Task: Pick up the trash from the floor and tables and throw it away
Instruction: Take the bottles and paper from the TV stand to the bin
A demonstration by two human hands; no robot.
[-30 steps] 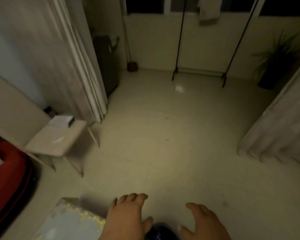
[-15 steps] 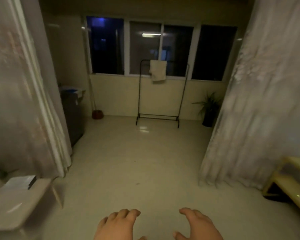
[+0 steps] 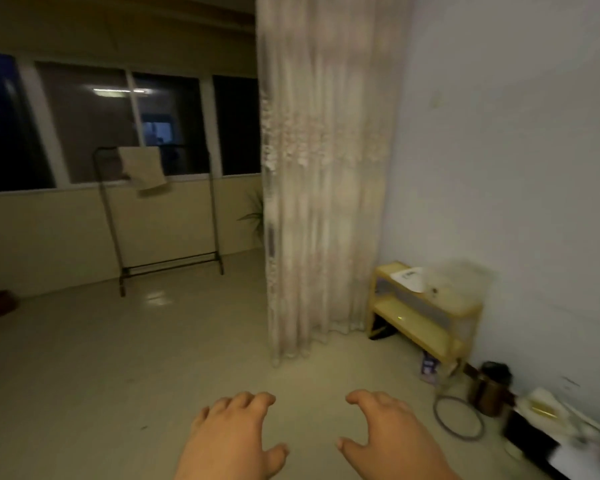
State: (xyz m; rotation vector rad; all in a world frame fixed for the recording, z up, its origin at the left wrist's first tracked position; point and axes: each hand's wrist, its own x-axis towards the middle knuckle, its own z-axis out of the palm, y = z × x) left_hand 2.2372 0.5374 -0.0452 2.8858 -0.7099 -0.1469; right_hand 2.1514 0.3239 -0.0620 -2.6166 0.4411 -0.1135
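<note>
Head camera looks across a dim room, and your two hands reach out low in the frame above the pale floor [image 3: 84,375]. Your left hand [image 3: 232,434] and your right hand [image 3: 392,434] are both palm down with the fingers spread and loosely bent, and neither holds anything or touches the other.

To your right, a low yellow surface [image 3: 461,311] with a lower shelf stands against the white wall [image 3: 516,150], just beside the hem of a long pale curtain [image 3: 323,168]. A white sheet [image 3: 409,279] lies on top of it, next to something clear and blurred that you cannot make out. A small blue-and-white packet [image 3: 429,368] sits on the floor at the foot of that surface, well ahead of your right hand. Nearer the wall, a thin ring [image 3: 440,419] lies flat on the floor beside a brown pot [image 3: 487,393].

Across the room, a dark drying rack [image 3: 215,220] stands under the windows [image 3: 84,126] with a towel [image 3: 142,168] draped over its top bar.
</note>
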